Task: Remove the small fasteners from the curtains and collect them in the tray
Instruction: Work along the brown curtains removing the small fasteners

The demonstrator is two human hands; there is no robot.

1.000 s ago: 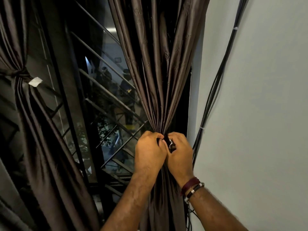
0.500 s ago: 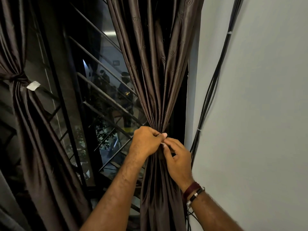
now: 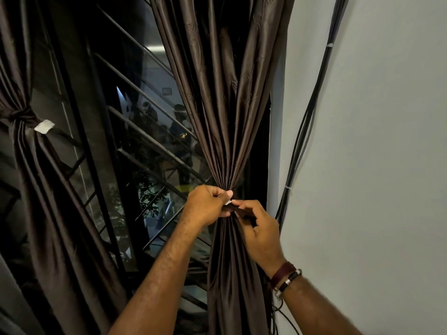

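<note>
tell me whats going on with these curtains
A person is working at the gathered waist of the right curtain. The left hand grips the bunched fabric, and the right hand pinches at a small white fastener between the two hands. It is not off yet. The left curtain is tied too, with a white fastener at its knot. No tray is in view.
</note>
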